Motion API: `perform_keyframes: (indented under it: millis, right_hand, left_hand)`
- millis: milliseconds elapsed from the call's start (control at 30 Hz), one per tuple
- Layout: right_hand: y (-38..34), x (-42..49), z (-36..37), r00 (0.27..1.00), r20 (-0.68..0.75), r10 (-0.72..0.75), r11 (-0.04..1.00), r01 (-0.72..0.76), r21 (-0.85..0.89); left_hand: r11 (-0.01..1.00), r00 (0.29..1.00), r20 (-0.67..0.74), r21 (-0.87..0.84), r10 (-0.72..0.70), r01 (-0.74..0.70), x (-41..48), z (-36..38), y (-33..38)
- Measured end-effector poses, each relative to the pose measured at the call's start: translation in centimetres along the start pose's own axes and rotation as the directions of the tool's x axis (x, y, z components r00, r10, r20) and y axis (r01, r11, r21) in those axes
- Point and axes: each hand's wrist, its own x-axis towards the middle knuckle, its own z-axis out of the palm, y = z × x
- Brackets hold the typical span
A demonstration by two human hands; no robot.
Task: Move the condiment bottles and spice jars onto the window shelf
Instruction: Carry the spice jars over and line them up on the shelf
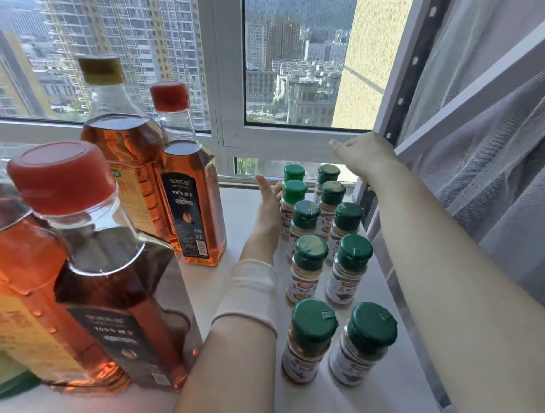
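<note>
Several green-capped spice jars (310, 260) stand in two rows on the white window shelf (237, 213), at its right end. My left hand (269, 203) lies flat against the left side of the far jars, fingers straight. My right hand (360, 153) is raised above the far jars near the window frame, fingers loosely extended, holding nothing. On the left stand amber oil bottles: a red-capped one (190, 184), a taller gold-capped one (120, 134) behind it, and a large red-capped one (106, 274) close to the camera.
The window glass and white frame (230, 84) close off the back of the shelf. A grey sheer curtain (495, 152) and a white rail hang at the right. Another amber bottle with a yellow label (18, 301) stands at the far left.
</note>
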Motion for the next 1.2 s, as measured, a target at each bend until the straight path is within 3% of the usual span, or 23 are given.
perform_keyframes:
  millis: [567,800,900,1033,1200]
  right_hand:
    - [0.2,-2.4,0.3,0.979,0.195,0.058,0.996,-0.043,-0.082]
    - [0.6,-2.3,0.6,0.985,0.155,0.076,0.996,-0.069,-0.050]
    - [1.0,-1.9,0.6,0.971,0.202,0.126,0.987,-0.143,0.074]
    - [1.3,-1.7,0.6,0.968,0.209,0.139,0.982,-0.161,0.093]
    - [0.7,-2.7,0.5,0.989,0.129,0.077,0.995,-0.069,-0.067]
  left_hand:
    - [1.000,0.996,0.084,0.012,-0.029,0.028,-0.7,0.7,0.4]
    - [0.996,0.988,0.135,-0.020,-0.079,0.082,-1.0,1.0,0.7]
    - [0.997,0.984,0.168,-0.031,-0.062,0.068,-1.2,1.2,0.7]
    - [0.999,0.989,0.146,-0.023,-0.030,0.034,-1.1,1.1,0.5]
    - [0.999,0.993,0.111,0.013,-0.036,0.034,-2.1,0.9,0.9]
